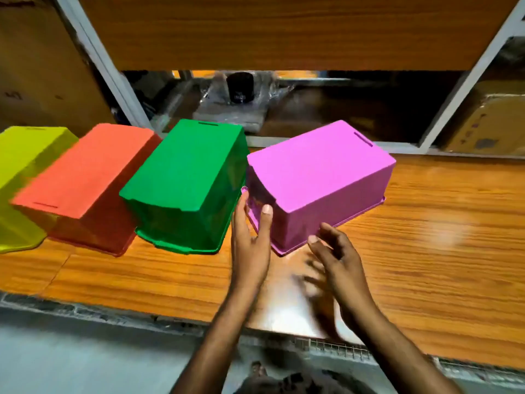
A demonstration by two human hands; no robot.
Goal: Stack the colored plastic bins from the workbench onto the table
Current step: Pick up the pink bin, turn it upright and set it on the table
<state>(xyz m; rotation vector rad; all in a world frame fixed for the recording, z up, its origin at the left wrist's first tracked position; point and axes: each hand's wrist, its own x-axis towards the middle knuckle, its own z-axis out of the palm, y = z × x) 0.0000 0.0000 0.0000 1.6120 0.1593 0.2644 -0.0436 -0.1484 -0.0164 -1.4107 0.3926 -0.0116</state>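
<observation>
Several plastic bins lie upside down in a row on the wooden workbench (pixel 426 237): yellow-green bin (pixel 22 172) at far left, then orange bin (pixel 85 177), green bin (pixel 187 177) and pink bin (pixel 321 177). My left hand (pixel 250 240) touches the pink bin's near left corner, thumb on its front wall and fingers around the side beside the green bin. My right hand (pixel 335 263) hovers just in front of the pink bin's near corner, fingers spread and blurred, holding nothing.
A wooden upper shelf (pixel 284 32) overhangs the bench on white metal posts (pixel 108 66). Behind the bins, a black can (pixel 240 88) sits among clear plastic wrap. A cardboard box (pixel 488 123) stands at the back right. The bench's front edge runs along a grey floor.
</observation>
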